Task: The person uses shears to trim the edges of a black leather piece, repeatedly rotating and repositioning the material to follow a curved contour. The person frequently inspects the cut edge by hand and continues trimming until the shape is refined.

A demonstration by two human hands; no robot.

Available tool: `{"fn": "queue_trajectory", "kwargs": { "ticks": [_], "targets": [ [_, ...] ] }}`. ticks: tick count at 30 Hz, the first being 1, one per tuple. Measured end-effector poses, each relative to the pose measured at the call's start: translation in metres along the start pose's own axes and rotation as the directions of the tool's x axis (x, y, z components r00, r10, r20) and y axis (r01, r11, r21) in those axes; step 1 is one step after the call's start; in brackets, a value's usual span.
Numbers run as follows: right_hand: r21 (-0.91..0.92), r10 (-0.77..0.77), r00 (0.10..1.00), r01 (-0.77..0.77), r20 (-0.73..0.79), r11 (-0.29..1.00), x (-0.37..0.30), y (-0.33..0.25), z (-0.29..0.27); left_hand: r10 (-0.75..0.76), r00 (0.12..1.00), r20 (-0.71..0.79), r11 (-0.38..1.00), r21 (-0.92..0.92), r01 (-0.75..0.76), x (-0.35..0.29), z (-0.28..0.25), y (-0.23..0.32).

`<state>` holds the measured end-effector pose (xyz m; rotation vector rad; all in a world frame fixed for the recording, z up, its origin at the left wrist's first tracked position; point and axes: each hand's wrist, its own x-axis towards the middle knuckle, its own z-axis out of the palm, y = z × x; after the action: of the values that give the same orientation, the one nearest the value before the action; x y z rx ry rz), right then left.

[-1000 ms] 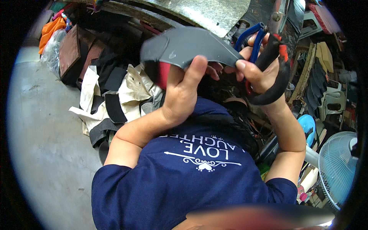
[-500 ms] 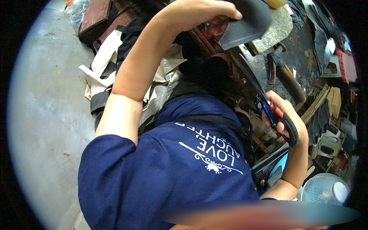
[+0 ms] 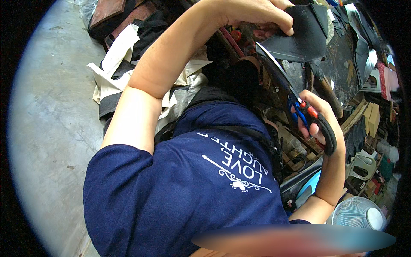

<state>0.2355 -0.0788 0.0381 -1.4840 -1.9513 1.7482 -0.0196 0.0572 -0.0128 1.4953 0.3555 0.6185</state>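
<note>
At the top of the head view, my left hand [image 3: 274, 17] pinches a piece of black leather-like sheet [image 3: 304, 38] between thumb and fingers. Its lower edge and pointed left corner face me, and a fold or overlapping strip shows along its right side. My right hand [image 3: 319, 113] is wrapped round the handles of large scissors [image 3: 311, 111], which have black, red and blue parts. Their long blades point up and left, with the tips close to the sheet's left corner. Whether blade and sheet touch, I cannot tell.
A dark worktable [image 3: 342, 64] lies beyond the sheet, with a wooden-handled tool [image 3: 327, 92] on it. Cream and black scraps [image 3: 113, 55] are heaped left of my lap. Right of my arm are a white stool [image 3: 363, 167] and a pale ribbed basket-like thing [image 3: 355, 212].
My left hand has shifted right and slightly down, turning the black sheet so more of its face shows. The scissors have risen slightly; their tips now sit close to its left corner.
</note>
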Motion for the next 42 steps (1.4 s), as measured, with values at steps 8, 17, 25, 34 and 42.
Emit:
{"fn": "queue_trajectory", "kwargs": {
  "ticks": [8,17,25,34,42],
  "targets": [
    [0.028,-0.002,1.000,0.001,0.013,1.000,0.003,0.001,0.000,-0.051,0.998,-0.034,0.999,0.016,0.052,0.002,0.003,0.007],
    [0.023,-0.005,1.000,0.004,0.015,1.000,0.002,0.004,-0.001,-0.039,0.999,0.006,0.998,-0.049,0.039,0.007,0.004,0.002],
    [0.107,0.034,0.999,-0.034,0.002,0.994,-0.001,0.002,0.002,-0.008,1.000,-0.010,1.000,-0.007,0.008,0.009,0.002,0.000],
    [-0.038,0.028,0.976,-0.020,0.215,0.999,-0.009,0.011,-0.021,-0.240,0.969,-0.060,0.966,-0.115,0.233,-0.001,0.004,0.009],
    [0.100,-0.089,0.706,0.222,-0.702,0.970,-0.040,0.075,-0.120,-0.087,0.993,-0.084,0.967,0.232,0.104,-0.041,0.022,0.043]
  ]
}}
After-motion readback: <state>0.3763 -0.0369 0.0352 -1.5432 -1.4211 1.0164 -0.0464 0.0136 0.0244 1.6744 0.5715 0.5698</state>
